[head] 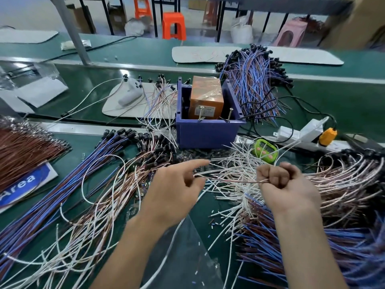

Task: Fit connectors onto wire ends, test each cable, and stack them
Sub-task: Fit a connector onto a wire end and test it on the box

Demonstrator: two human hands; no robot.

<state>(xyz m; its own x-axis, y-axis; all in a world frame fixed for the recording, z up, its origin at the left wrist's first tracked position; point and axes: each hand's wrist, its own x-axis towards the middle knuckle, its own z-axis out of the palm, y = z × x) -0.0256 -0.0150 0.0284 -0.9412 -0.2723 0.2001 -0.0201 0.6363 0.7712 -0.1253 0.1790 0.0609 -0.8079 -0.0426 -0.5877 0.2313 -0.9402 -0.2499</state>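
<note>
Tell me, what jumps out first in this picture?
The left hand and right hand in front hold a thin wire stretched between them. Behind them stands a blue box with an orange box inside. Heaps of coloured wires cover the green table all around.

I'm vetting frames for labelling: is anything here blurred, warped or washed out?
Head view: wide-angle warp bends the bench rail; the blue wires at lower right smear; the left hand, right hand and the wire they hold are sharp; the orange stool is soft; light is even.
</note>
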